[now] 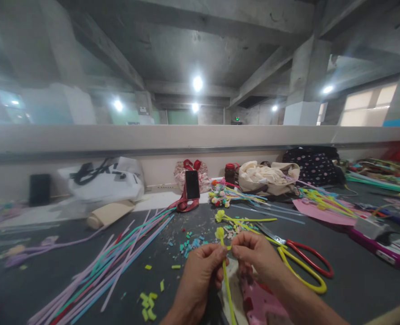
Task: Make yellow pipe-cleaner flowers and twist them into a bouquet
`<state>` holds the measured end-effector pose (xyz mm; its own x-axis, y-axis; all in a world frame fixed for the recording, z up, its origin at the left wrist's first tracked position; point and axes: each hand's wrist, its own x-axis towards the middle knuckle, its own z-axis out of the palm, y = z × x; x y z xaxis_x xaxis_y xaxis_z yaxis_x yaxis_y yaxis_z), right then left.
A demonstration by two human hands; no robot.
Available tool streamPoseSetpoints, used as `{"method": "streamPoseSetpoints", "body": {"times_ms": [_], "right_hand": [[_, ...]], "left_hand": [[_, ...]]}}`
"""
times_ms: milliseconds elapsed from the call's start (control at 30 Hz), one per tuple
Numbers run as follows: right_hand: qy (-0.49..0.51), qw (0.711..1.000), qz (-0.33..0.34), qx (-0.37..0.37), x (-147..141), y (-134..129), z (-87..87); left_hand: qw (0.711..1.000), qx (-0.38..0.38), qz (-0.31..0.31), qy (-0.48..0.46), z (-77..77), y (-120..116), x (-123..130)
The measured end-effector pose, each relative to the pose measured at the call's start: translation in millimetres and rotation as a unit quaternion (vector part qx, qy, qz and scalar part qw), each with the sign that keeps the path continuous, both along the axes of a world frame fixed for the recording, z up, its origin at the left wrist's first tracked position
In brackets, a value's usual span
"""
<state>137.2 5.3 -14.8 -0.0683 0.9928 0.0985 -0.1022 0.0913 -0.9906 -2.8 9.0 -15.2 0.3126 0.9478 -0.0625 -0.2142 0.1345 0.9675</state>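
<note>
Dark grey tabletop [17, 289], largest item, under everything. Long pastel bundle of thin fuzzy sticks [118, 259] lies to the left. Left hand [195, 282]: thumb and forefinger closed, no gap, on the slim yellow fuzzy stem [227, 289] just below its head; other fingers curled, their grip can't be told. Right hand [264, 257]: thumb and forefinger pinched nearly together on the short yellow side piece; lower fingers loosely bent. Scissors with 1 red and 1 yellow handle [281, 242] lie open beside the right hand.

Stem is between the 2 hands, roughly upright in view, lower end running toward the wearer. Judged: very light, soft nap, bendy core, keeps a kink, not slippery. Best hold is just under the head. Small bunched yellow flower head [219, 233] on top looks crushable, so avoid squeezing. Short yellow side piece [229, 248]: fingertips only; whether it joins the stem, can't tell. Smallest: lime-yellow cut scraps [149, 304], near the left hand.
</note>
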Motion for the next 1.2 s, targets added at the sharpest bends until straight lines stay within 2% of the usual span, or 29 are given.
{"method": "streamPoseSetpoints", "body": {"times_ms": [200,433,667,767,933,1100,1200], "right_hand": [[0.025,0.999,0.043,-0.016,1,-1,-4.0],[0.107,0.985,0.113,-0.075,6,-2,-3.1],[0.148,0.976,0.134,-0.091,2,-1,-4.6],[0.126,0.981,0.119,-0.080,3,-2,-4.5],[0.067,0.997,0.045,-0.020,5,-5,-2.6],[-0.070,0.996,0.037,0.034,5,-11,1.7],[-0.144,0.987,0.005,0.074,5,-18,4.3]], "left_hand": [[1.000,-0.024,-0.013,-0.011,-3.0,2,-2],[0.988,-0.069,-0.109,-0.090,-5.6,3,-2],[0.976,-0.100,-0.154,-0.120,-1.3,2,-4],[0.975,-0.101,-0.155,-0.125,-1.6,3,-4],[0.974,-0.093,-0.170,-0.119,-5.1,5,-4],[0.976,-0.101,-0.155,-0.115,-2.3,3,-5],[0.970,-0.132,-0.159,-0.124,0.1,1,-5]]}}
